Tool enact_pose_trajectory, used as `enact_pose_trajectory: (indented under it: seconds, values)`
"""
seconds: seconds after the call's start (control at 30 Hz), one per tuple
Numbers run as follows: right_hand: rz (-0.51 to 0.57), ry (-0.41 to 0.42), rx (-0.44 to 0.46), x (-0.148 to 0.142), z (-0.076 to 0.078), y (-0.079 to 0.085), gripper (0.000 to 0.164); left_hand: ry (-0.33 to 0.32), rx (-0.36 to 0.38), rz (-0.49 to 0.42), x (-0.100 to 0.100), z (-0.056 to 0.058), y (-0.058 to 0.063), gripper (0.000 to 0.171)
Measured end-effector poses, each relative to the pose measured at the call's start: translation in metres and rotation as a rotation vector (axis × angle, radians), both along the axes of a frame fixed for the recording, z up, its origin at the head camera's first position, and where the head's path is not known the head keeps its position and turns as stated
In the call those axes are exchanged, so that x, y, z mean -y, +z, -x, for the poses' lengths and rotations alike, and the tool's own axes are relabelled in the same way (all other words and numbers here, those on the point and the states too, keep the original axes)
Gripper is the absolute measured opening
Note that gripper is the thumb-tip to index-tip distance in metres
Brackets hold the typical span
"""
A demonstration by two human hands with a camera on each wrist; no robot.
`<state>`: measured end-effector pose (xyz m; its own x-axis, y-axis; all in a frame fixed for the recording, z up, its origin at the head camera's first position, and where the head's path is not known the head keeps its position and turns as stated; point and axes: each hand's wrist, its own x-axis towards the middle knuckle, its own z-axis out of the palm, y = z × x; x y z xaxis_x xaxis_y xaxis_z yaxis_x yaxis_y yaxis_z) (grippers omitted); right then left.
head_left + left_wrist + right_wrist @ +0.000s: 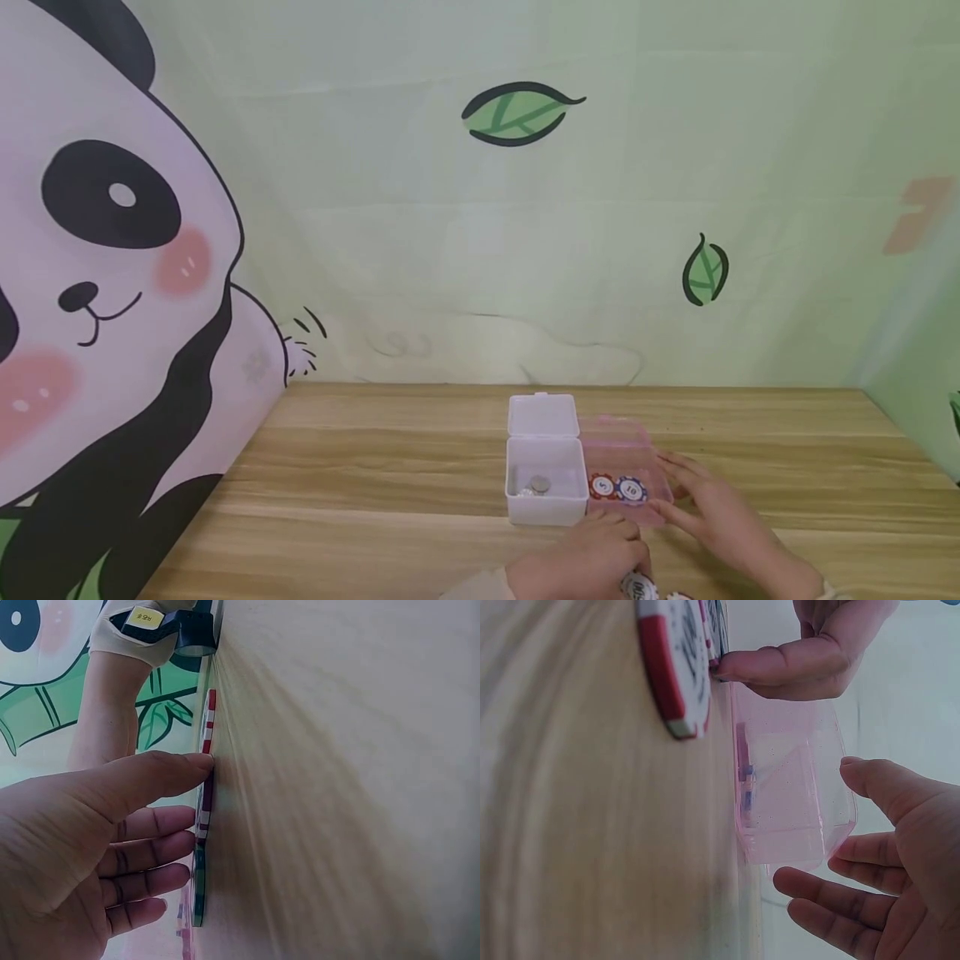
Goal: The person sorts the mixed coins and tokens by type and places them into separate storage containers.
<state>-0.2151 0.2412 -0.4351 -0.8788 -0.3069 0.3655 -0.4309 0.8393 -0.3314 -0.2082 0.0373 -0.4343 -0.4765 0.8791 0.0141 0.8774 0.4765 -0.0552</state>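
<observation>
My left hand (588,554) is low over the table in the head view, beside a poker chip marked 500 (640,586). In the left wrist view its thumb (169,771) touches the edge of a chip lying flat, and the other fingers extend beside a dark green chip (199,885). My right hand (723,517) lies at the right side of a translucent pink box (656,467), thumb and fingers spread about its corner. Inside that box are a red chip (602,486) and a blue chip (632,490). A red-and-white chip (664,671) lies nearest the right wrist camera.
Against the pink box's left side stands a white box (546,510) with its lid (543,415) raised and a few coins (539,483) inside. Both boxes rest on the wood-grain table (375,475). A panda-printed cloth (420,208) hangs behind.
</observation>
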Motion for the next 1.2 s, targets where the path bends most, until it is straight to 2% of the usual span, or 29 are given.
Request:
enact_pose_trajectory:
  seconds: [0.5,0.87,1.2]
  values:
    - [0.000,0.006,-0.006,0.000,0.001,0.001,0.054,0.035,0.059,0.003,-0.004,0.000,0.001,0.026]
    - [0.002,0.020,-0.015,0.001,0.001,0.001,0.054,0.038,0.036,-0.004,-0.004,-0.001,0.006,0.027]
    - [-0.001,0.020,-0.023,0.000,0.001,-0.001,0.054,0.053,-0.015,-0.034,0.000,-0.003,0.012,0.030]
